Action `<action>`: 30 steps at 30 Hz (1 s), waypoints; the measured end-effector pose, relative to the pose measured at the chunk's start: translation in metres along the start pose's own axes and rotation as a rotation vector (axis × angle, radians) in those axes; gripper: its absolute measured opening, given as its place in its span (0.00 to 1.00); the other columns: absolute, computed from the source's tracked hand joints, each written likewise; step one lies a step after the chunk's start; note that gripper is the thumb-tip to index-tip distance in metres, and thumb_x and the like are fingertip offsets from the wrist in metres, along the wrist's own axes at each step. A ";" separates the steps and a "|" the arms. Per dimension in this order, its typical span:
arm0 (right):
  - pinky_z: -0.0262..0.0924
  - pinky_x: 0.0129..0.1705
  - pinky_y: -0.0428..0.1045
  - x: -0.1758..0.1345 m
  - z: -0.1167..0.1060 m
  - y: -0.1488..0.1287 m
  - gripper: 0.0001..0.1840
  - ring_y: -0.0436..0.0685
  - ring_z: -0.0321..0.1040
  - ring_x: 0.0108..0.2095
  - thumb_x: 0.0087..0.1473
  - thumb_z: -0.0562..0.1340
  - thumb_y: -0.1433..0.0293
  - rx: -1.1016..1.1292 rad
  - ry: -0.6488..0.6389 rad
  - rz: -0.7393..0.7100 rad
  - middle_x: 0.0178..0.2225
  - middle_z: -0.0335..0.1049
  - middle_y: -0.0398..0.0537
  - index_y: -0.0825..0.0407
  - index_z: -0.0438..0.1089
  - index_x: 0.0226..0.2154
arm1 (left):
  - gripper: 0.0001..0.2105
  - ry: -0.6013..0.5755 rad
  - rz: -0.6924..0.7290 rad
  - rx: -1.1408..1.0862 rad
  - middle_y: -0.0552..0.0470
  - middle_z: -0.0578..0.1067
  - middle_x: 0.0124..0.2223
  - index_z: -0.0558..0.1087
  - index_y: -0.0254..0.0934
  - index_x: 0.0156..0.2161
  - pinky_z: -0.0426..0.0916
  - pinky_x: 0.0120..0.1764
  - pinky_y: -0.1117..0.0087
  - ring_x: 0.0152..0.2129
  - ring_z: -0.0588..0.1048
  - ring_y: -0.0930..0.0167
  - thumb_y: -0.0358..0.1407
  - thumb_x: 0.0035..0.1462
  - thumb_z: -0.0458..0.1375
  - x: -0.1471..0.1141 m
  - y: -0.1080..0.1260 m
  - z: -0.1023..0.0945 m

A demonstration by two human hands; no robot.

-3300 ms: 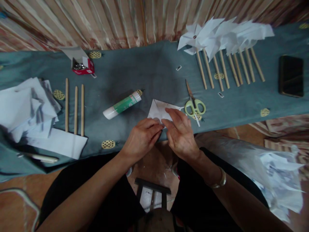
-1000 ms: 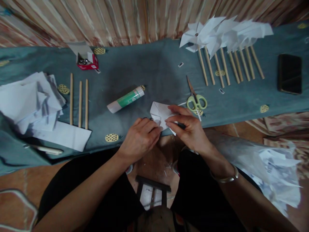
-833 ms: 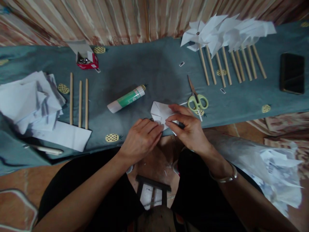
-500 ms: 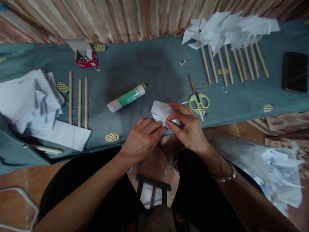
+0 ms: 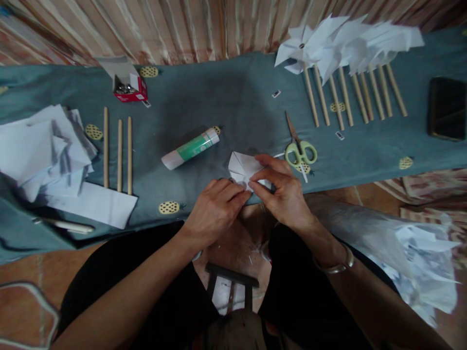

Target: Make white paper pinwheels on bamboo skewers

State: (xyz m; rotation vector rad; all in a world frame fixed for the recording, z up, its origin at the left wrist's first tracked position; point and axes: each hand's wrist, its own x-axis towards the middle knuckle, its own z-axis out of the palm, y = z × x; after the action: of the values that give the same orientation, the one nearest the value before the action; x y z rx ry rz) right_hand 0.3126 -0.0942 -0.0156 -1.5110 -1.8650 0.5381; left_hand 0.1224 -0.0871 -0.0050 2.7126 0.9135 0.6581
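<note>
Folded white paper square at the near edge of the cloth-covered counter, its lower corner hidden by fingers. The left hand grips this edge, its fingertips partly obscured; the right hand pinches the paper in a narrow grip. Beyond lie green-handled metal scissors. The loose white paper stack is cut off at far left.

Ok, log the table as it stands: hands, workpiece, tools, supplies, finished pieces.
Left hand: holding near-left edge of folded paper
Right hand: thumb and fingers on its right side
Tools: green-handled scissors, right of the paper
Supplies: green-and-white tube; three loose sticks; paper pile, left
Finished pieces: paper pinwheels on sticks, far right
</note>
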 end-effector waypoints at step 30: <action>0.62 0.55 0.60 -0.004 -0.001 0.000 0.04 0.61 0.65 0.53 0.54 0.62 0.71 0.014 -0.003 -0.013 0.53 0.68 0.49 0.48 0.73 0.33 | 0.08 -0.032 0.002 0.012 0.50 0.77 0.38 0.73 0.34 0.42 0.65 0.37 0.66 0.35 0.72 0.69 0.29 0.63 0.52 0.000 0.002 0.000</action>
State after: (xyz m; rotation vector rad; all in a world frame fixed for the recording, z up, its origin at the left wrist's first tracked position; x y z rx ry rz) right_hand 0.3133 -0.0979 -0.0157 -1.4887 -1.8690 0.5463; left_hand 0.1234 -0.0886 -0.0042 2.7271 0.9105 0.6091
